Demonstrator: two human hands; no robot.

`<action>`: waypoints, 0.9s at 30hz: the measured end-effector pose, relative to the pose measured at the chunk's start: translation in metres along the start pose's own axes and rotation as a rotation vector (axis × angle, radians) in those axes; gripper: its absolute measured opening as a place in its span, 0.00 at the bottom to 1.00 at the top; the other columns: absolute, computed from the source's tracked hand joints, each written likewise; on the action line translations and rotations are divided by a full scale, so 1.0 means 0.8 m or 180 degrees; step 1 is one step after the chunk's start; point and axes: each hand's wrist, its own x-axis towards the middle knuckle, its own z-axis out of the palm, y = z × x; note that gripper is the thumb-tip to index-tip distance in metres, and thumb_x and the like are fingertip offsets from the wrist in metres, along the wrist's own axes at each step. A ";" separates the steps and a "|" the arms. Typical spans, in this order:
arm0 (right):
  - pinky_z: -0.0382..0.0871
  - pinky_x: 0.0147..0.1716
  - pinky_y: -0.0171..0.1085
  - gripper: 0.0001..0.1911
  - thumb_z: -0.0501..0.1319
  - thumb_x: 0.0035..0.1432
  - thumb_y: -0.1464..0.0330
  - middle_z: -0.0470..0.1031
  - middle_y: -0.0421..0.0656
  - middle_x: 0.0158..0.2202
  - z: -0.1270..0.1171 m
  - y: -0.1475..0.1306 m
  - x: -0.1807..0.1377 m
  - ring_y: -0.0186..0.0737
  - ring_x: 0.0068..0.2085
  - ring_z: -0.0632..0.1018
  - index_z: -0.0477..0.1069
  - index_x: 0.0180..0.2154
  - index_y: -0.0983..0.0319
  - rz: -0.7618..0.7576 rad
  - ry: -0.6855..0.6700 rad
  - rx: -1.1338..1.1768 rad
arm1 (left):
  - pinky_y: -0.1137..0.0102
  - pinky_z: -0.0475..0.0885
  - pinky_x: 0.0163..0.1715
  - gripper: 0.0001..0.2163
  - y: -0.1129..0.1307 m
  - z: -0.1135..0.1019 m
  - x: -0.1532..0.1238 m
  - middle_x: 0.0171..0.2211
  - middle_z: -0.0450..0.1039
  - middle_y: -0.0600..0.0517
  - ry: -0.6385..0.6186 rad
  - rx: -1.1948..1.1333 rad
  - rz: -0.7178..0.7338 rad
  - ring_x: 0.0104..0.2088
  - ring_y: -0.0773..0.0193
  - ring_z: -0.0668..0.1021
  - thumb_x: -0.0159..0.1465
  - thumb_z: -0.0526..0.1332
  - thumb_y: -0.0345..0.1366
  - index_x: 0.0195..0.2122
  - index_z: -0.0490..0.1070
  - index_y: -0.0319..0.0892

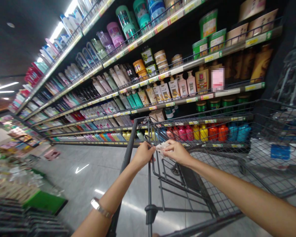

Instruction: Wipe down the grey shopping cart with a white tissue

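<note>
A grey metal shopping cart (129, 149) stands in front of me. My left hand (144, 154) has its fingers curled round a thin upright rod at the cart's near end, its thumb tip close to a crumpled whitish tissue (162, 147). From the other side, my right hand (178, 152) pinches this tissue beside the rod. The fingertips of both hands almost meet there; some are hidden behind the rod and tissue. Beneath the hands hangs the cart's wire flap (174, 177).
Long shelves (135, 87) of bottles, tubs and jars run along the far side. Colourful bottles (199, 131) line the bottom shelf behind the cart. Transparent wrapped packs (281, 153) are at right. Stacked goods with a green panel (48, 200) sit at lower left, beside the shiny floor (88, 174).
</note>
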 end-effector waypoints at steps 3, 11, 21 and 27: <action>0.67 0.40 0.35 0.09 0.62 0.44 0.77 0.76 0.41 0.31 -0.002 0.007 0.000 0.37 0.37 0.75 0.79 0.23 0.59 0.0047 -0.0116 -0.0327 | 0.76 0.62 0.14 0.04 0.000 0.000 -0.001 0.13 0.63 0.60 0.0034 -0.0017 -0.0013 0.14 0.67 0.72 0.61 0.56 0.32 0.31 0.60 0.41; 0.56 0.20 0.31 0.12 0.61 0.35 0.80 0.64 0.39 0.09 -0.019 0.026 -0.003 0.33 0.18 0.69 0.68 0.09 0.62 0.0738 -0.0332 -0.1374 | 0.75 0.64 0.15 0.05 0.001 -0.002 -0.003 0.18 0.65 0.59 0.0058 0.0033 -0.0026 0.16 0.66 0.74 0.61 0.56 0.33 0.30 0.58 0.42; 0.63 0.51 0.40 0.30 0.52 0.45 0.81 0.73 0.44 0.50 -0.006 -0.016 0.009 0.39 0.51 0.72 0.70 0.51 0.59 -0.0588 0.0418 -0.0423 | 0.75 0.64 0.17 0.05 0.002 -0.001 -0.008 0.18 0.66 0.59 0.0118 0.0210 -0.0046 0.16 0.66 0.74 0.61 0.56 0.34 0.31 0.59 0.42; 0.64 0.49 0.38 0.25 0.50 0.49 0.82 0.76 0.43 0.45 0.012 -0.005 0.001 0.38 0.47 0.74 0.77 0.42 0.58 -0.0648 -0.0200 -0.0825 | 0.75 0.63 0.16 0.04 0.003 0.000 -0.008 0.19 0.67 0.58 0.0144 0.0228 -0.0075 0.16 0.67 0.74 0.61 0.56 0.33 0.30 0.59 0.42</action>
